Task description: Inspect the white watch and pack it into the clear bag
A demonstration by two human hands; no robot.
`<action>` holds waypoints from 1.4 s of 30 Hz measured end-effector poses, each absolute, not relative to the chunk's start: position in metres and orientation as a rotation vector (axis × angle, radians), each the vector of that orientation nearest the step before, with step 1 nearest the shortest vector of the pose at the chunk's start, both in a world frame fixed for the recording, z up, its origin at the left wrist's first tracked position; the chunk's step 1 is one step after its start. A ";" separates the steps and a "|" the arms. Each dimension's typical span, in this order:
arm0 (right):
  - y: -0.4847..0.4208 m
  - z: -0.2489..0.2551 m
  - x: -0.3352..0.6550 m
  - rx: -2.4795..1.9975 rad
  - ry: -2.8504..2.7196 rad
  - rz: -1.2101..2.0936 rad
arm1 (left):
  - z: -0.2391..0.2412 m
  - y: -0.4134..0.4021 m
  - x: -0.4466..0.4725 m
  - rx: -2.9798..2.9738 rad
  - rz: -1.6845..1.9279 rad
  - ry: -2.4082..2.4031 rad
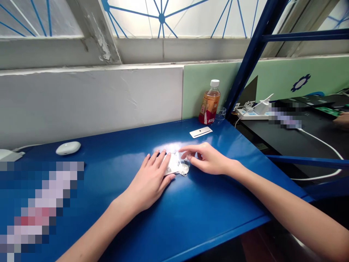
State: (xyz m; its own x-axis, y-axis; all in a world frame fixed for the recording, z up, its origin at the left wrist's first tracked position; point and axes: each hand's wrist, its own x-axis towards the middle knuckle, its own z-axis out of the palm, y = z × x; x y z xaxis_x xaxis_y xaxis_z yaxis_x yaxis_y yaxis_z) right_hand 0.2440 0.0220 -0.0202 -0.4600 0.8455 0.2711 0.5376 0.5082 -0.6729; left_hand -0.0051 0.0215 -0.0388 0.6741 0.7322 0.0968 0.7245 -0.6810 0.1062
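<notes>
A small clear plastic packet (177, 164) with a round piece at its near corner lies on the blue table (207, 214). My left hand (151, 180) lies flat on the packet's left part, fingers stretched out and pressing it down. My right hand (205, 158) rests to the packet's right, its fingers curled and touching the packet's top right edge. Whether those fingers pinch the plastic is hard to see.
A white card (201, 132) lies farther back, by a bottle of orange drink (209, 103) at the green panel. A white earbud case (68, 148) sits at the left. A power strip (252, 113), cables and another person's hand (343, 119) are on the black desk, right.
</notes>
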 end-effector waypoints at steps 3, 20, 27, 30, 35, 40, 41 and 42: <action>0.026 -0.020 0.248 -1.254 -2.149 0.411 | -0.037 0.021 -0.005 2.815 0.126 1.224; 0.022 -0.024 0.239 -0.871 -2.294 0.582 | -0.035 0.023 -0.005 2.741 0.171 1.215; 0.019 -0.032 0.237 -0.902 -2.374 0.394 | -0.034 0.020 -0.004 2.740 0.187 1.217; 0.016 -0.035 0.235 -0.877 -2.453 0.259 | -0.035 0.020 -0.004 2.755 0.179 1.231; 0.012 -0.032 0.229 -0.864 -2.541 0.072 | -0.035 0.021 -0.004 2.777 0.148 1.232; 0.011 -0.029 0.226 -0.853 -2.551 0.017 | -0.033 0.021 -0.003 2.798 0.102 1.227; 0.011 -0.029 0.226 -0.849 -2.544 0.021 | -0.033 0.021 -0.003 2.803 0.098 1.225; 0.011 -0.029 0.226 -0.847 -2.537 0.027 | -0.032 0.022 -0.003 2.807 0.096 1.224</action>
State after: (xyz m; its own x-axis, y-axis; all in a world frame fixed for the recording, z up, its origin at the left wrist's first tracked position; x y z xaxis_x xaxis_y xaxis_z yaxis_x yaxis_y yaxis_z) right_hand 0.2257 0.0113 -0.0291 -0.7032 0.5731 0.4208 0.5640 0.8100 -0.1606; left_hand -0.0029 0.0215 -0.0325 0.6794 0.7333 0.0262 0.7285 -0.6783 0.0960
